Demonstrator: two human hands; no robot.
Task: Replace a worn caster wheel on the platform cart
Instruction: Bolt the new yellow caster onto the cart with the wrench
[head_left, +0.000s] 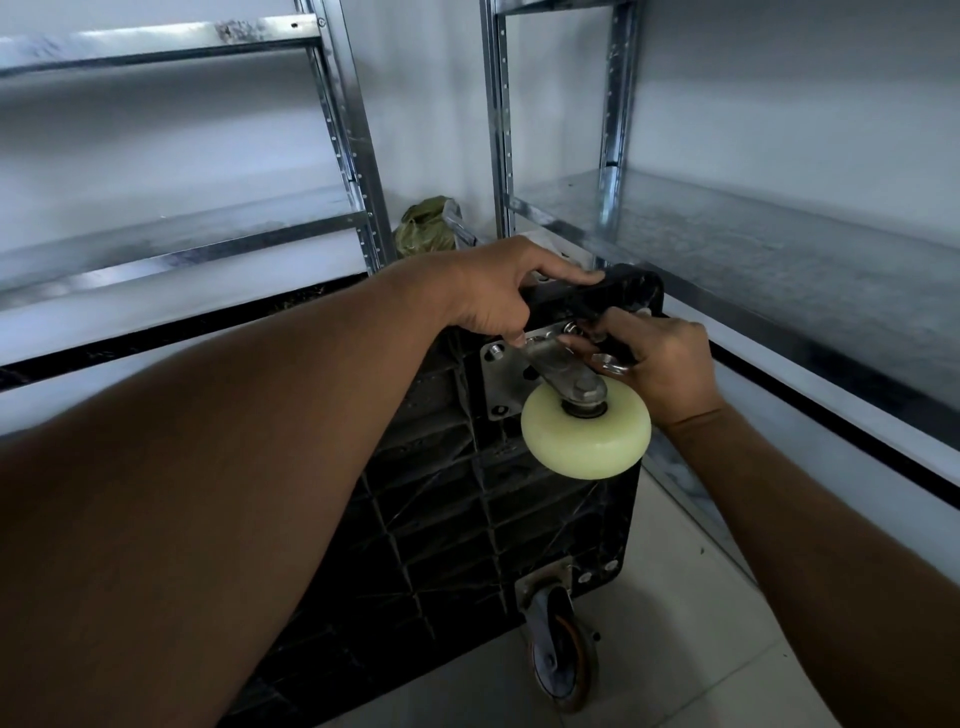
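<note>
The black platform cart (457, 519) stands on its edge, its ribbed underside facing me. A caster with a pale yellow-white wheel (586, 439) and a steel bracket sits on its mounting plate (501, 379) at the upper corner. My left hand (498, 291) grips the cart's top edge, thumb down on the plate. My right hand (660, 364) pinches at a bolt (570, 328) on the plate's upper right corner, with a small metal ring or washer (610, 362) against its fingers. A worn grey caster (561, 654) with a rusty hub hangs at the lower corner.
Galvanised steel shelving stands on the left (182, 249) and on the right (727, 228), close around the cart. A crumpled green bag (426, 226) lies on the floor between the racks, with a metal tool sticking out beside it. Pale floor tiles (691, 597) run to the lower right.
</note>
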